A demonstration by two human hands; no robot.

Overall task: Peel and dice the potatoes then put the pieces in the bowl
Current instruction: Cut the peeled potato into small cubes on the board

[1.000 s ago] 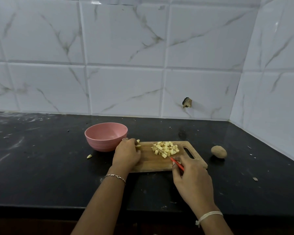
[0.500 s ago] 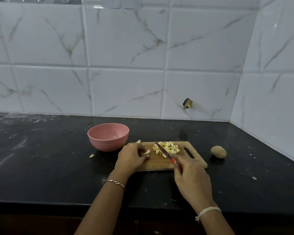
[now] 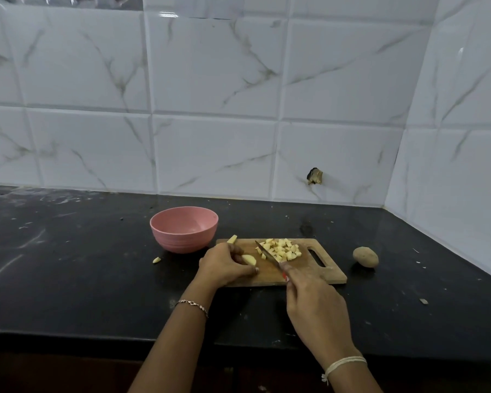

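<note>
A wooden cutting board [image 3: 309, 272] lies on the black counter. A heap of diced potato [image 3: 281, 249] sits on its far middle. My left hand [image 3: 224, 265] holds a peeled potato piece [image 3: 249, 259] down on the board's left part. My right hand [image 3: 312, 304] grips a red-handled knife [image 3: 268, 255], its blade lying between the held piece and the dice. A pink bowl [image 3: 183, 228] stands left of the board, with nothing visible inside. One unpeeled potato [image 3: 365, 256] rests right of the board.
A loose potato strip [image 3: 232, 239] lies at the board's far left corner and a small bit [image 3: 156, 260] lies on the counter near the bowl. Tiled walls meet in a corner at the right. Scraps [image 3: 423, 301] dot the counter.
My left hand has drawn a peeled potato piece out toward the board's middle. The knife blade shifted from the diced heap to just beside that piece.
</note>
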